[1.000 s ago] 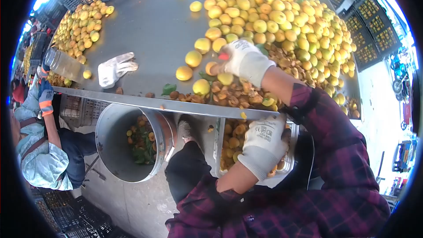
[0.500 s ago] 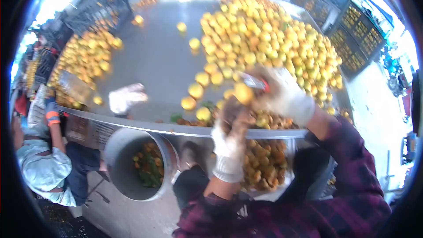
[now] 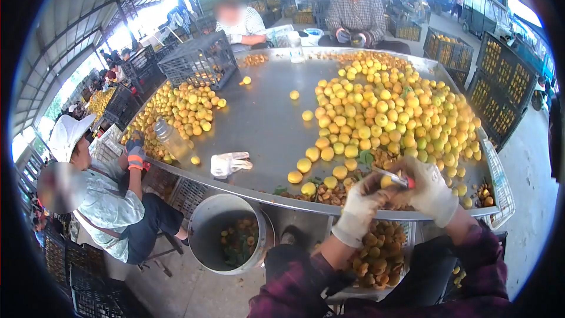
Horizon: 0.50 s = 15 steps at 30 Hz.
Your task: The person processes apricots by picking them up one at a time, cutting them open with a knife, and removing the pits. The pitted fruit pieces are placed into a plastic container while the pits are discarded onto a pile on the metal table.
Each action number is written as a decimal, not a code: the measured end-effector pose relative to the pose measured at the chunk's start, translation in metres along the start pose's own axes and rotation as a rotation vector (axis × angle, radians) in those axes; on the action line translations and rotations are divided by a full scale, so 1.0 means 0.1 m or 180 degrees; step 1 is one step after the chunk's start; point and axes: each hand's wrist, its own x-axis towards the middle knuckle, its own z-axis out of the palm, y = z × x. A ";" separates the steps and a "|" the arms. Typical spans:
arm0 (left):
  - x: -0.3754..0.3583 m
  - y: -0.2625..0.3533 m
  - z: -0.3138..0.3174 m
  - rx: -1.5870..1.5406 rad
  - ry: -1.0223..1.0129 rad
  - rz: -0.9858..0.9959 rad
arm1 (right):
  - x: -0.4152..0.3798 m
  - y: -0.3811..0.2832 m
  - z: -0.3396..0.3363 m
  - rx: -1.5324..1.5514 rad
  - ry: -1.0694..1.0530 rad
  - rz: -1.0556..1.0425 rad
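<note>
Both hands wear whitish, stained gloves and meet above the near edge of a metal table (image 3: 265,123). My left hand (image 3: 358,209) has its fingers closed around a yellow apricot (image 3: 386,182). In my right hand (image 3: 432,191) is a small knife (image 3: 388,175) with a red part at its handle, its blade against or just over the apricot. Cut apricot pieces and scraps lie on the table around the hands. Beyond them spreads a large heap of whole apricots (image 3: 376,106). Below the table edge, a crate holds halved apricots (image 3: 376,256).
An empty white glove (image 3: 228,165) lies on the table. A white bucket (image 3: 215,212) with scraps stands below. At left are a clear bottle (image 3: 170,138), a second apricot heap (image 3: 188,106) and a black crate (image 3: 197,62). Several people sit around the table.
The view has tilted up, so the table and hands sit lower in the picture. Both hands stay together around the apricot and knife, with less of the apricot showing.
</note>
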 end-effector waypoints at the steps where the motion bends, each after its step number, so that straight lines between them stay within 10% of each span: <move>1: 0.06 -0.02 -0.10 -0.0214 -0.0015 0.0133 | 0.02 0.09 0.11 0.0077 0.0258 -0.0011; 11: 0.36 0.03 -0.47 -0.0110 0.0558 0.0396 | -0.02 0.54 0.72 0.1699 0.0028 0.1090; 15: 0.43 0.01 -0.55 0.0053 0.0448 0.0569 | -0.01 0.60 0.74 0.0910 0.0356 0.0111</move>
